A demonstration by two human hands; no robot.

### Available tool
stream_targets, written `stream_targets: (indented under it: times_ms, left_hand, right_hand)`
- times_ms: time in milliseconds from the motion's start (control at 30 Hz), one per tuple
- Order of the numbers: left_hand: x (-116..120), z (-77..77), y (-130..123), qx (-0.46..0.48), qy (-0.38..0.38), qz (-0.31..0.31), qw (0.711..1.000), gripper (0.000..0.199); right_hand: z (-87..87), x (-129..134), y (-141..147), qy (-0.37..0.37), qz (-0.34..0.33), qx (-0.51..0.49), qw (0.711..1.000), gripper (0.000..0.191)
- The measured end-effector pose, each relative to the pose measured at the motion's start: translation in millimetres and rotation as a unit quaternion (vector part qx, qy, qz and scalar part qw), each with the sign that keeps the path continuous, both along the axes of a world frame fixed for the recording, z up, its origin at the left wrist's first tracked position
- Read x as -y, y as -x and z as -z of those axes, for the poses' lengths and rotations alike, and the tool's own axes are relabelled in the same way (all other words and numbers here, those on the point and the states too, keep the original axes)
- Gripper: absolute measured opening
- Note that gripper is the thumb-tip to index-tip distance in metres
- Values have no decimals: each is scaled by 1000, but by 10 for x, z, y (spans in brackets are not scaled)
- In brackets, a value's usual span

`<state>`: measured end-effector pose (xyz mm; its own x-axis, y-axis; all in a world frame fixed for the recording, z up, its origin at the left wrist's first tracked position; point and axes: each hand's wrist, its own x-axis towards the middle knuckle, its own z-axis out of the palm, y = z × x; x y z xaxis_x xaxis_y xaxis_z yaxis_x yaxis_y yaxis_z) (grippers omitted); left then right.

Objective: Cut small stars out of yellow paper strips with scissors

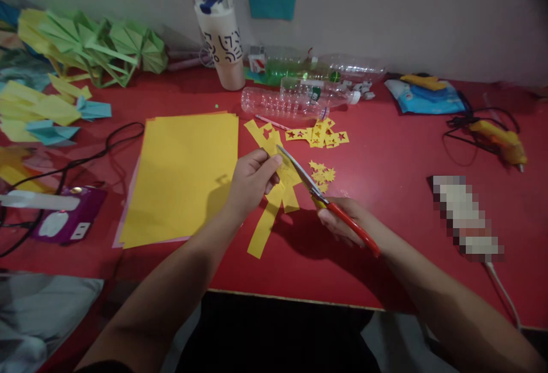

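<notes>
Between the thumb and fingers of my left hand (254, 176) is a piece of yellow paper, mostly hidden by the fingers. My right hand (342, 219) is closed round the red handles of a pair of scissors (305, 176). Their blades point up and left, with the tips close to my left thumb. Beneath my hands, yellow paper strips (263, 230) lie crossed on the red table. To the right of the blades are a small heap of yellow paper stars (323, 174) and, farther back, strips with star-shaped holes (319, 133).
A stack of yellow sheets (184, 173) lies left. Plastic bottles (282, 103) and a white tumbler (222, 42) are at the back. A yellow glue gun (499, 139) and a blurred-out corded object (464, 213) are right. A purple box (71, 213) with cables sits left, below folded paper pieces (98, 45).
</notes>
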<state>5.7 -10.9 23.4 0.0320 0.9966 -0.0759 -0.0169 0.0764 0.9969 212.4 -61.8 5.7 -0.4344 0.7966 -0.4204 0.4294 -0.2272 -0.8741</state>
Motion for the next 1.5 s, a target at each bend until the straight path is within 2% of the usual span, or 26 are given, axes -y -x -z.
stream_targets:
  times_ms: [467, 600, 700, 867, 1100, 1500]
  left_hand:
    - [3, -11, 7, 5, 6, 0, 1000, 32]
    - [-44, -3, 77, -2, -25, 20, 999, 31]
    - [-98, 0, 141, 1, -65, 5, 998, 30]
    - [-139, 41, 152, 60, -54, -1, 997, 19]
    - [-70, 75, 83, 104, -54, 23, 993, 22]
    - [-47, 67, 90, 62, -81, 18, 995, 18]
  right_hand:
    - [-41, -5, 4, 10, 1, 16, 1000, 58]
    - [-87, -14, -2, -1, -3, 13, 1000, 56]
    - [-95, -22, -11, -12, -6, 21, 1000, 57]
    - [-44, -28, -23, 2, -8, 13, 1000, 56]
    - [43, -17, -33, 23, -18, -74, 997, 56]
    - [102, 13, -12, -41, -39, -86, 995, 59]
